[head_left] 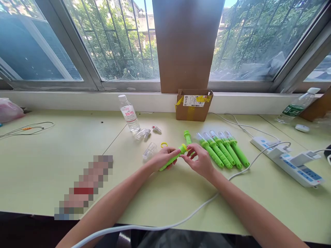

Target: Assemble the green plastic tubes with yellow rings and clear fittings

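My left hand (165,158) is wrapped round a green tube-shaped handle (170,162) that slants up to the right. At its yellow-rimmed top end, my right hand (198,157) has thumb and fingers pinched close; whether something small is between them is too small to tell. Just behind lies another green handle (187,135). Several green handles with clear caps (219,148) lie side by side to the right. Left of my hands are a yellow ring (163,145), a clear cap (150,151), more clear parts (141,134) and a small white piece with a red tip (156,130).
A water bottle (129,113) and an open cardboard box (193,106) stand towards the windowsill. The power strip (287,162) lies at right, near another bottle (294,108). A white cable (191,215) crosses the table's front, over or beside my forearms. A blurred object lies front left.
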### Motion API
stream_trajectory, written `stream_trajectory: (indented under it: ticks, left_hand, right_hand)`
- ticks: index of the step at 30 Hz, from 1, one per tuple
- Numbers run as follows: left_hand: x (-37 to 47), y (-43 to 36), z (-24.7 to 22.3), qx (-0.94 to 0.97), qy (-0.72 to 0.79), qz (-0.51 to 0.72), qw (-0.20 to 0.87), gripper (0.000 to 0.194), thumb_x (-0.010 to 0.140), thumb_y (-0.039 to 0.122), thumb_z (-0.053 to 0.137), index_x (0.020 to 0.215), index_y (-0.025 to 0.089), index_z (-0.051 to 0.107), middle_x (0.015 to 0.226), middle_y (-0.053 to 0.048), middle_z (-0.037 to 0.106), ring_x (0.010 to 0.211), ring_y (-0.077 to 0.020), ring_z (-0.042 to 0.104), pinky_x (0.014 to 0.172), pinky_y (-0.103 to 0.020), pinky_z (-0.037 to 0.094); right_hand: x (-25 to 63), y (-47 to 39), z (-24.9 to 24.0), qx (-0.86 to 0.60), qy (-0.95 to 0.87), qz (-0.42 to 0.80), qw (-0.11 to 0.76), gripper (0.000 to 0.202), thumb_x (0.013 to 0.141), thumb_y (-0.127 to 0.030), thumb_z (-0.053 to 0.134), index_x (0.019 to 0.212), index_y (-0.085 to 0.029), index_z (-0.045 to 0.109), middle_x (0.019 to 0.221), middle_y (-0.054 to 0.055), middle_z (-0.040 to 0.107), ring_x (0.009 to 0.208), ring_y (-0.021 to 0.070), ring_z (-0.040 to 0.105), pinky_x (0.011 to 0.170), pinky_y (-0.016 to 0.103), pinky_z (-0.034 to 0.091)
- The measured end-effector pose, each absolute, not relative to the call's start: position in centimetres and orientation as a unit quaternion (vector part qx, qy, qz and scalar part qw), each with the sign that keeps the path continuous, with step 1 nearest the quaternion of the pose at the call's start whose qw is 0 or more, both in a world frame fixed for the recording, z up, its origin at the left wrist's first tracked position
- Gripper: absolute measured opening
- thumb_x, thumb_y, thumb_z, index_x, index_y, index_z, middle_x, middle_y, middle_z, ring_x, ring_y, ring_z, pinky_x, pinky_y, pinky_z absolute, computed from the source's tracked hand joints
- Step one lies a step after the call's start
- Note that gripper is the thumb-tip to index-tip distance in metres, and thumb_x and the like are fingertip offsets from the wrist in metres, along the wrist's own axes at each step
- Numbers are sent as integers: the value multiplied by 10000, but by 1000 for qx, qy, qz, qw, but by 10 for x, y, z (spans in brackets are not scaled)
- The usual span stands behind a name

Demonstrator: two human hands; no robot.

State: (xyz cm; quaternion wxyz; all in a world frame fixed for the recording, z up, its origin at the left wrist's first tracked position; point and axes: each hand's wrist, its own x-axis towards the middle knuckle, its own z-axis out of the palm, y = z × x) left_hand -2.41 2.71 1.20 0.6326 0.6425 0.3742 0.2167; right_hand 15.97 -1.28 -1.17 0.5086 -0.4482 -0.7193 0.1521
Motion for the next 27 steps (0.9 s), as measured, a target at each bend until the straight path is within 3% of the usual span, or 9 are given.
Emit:
stream_trajectory:
  ticks: [11, 17, 23, 27]
  left_hand:
    - [-23, 25, 9, 588, 362, 221, 689, 449, 780, 619, 511, 761, 172, 480, 537, 54, 502, 306, -48, 410, 296, -169, 276]
    - [-23, 25, 10, 612, 374, 210, 665, 360, 687, 467, 685, 757, 161, 508, 537, 67, 482, 319, -31, 395, 307, -160, 303]
    - [-23, 24, 13, 611, 370, 207, 669, 442, 699, 461, 681, 981, 172, 502, 512, 78, 515, 309, -54, 408, 298, -167, 304]
    - [-23, 25, 11, 611, 371, 212, 666, 431, 707, 467, 679, 967, 164, 517, 520, 60, 542, 323, -62, 440, 313, -168, 331]
  right_hand:
    - [159, -12, -11, -439, -717, 163, 516, 269, 764, -319, 691, 937, -205, 520, 861, 42, 600, 630, 141, 612, 526, 268, 543]
    - [159, -12, -12, -432, -724, 163, 513, 215, 792, -282, 648, 946, -207, 517, 920, 51, 588, 642, 131, 610, 510, 254, 540]
    - [160, -10, -14, -428, -733, 154, 506, 173, 800, -197, 605, 943, -208, 507, 881, 27, 567, 640, 124, 619, 502, 233, 526]
    - [160, -10, -15, -427, -737, 141, 504, 153, 815, -182, 585, 939, -211, 499, 868, 22, 567, 648, 128, 623, 506, 233, 525]
